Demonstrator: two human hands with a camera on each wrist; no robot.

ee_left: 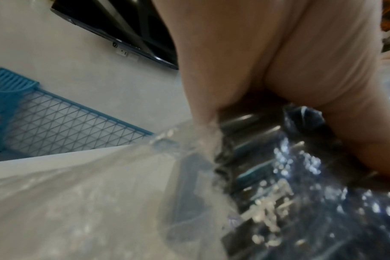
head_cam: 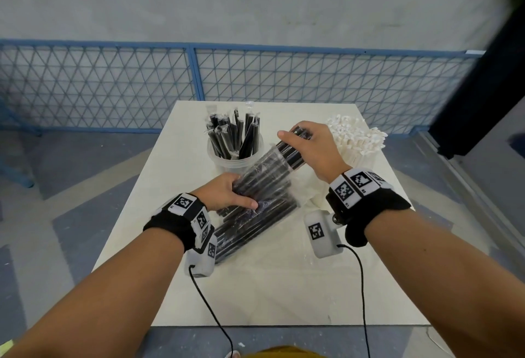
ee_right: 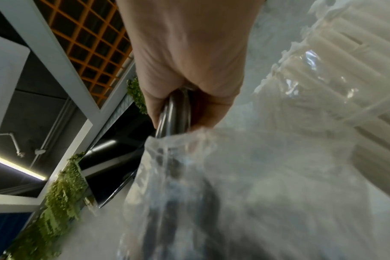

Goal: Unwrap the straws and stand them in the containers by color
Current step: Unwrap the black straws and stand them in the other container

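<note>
My left hand grips the clear plastic bag of black straws near its lower half, fingers wrapped over the top, thumb along the side. My right hand clenches the bare straw ends sticking out of the bag's open far end. The bundle is tilted, near end low over the white table, far end raised just beside the clear container of wrapped black straws. Another sleeve of black straws lies on the table under my left wrist. White straws stand at far right, behind my right hand.
</note>
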